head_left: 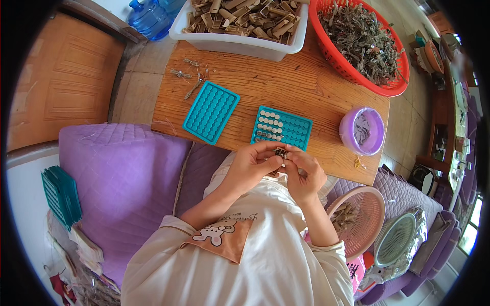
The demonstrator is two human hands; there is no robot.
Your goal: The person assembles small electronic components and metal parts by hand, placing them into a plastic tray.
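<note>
Close to the table's front edge, my left hand and my right hand meet, fingertips closed on a small brown-and-black piece. Fingers cover much of it, so its kind is hard to make out. Just beyond them lies a teal tray with round wells; small white round pieces fill part of its left side, and some nearer ones look darker. A second teal tray lies to the left, with no white pieces visible on it.
A white bin of curved brown pieces and a red basket of tangled grey strands stand at the back. A purple bucket sits at right. Beside me are a pink basket, a green basket and stacked teal trays.
</note>
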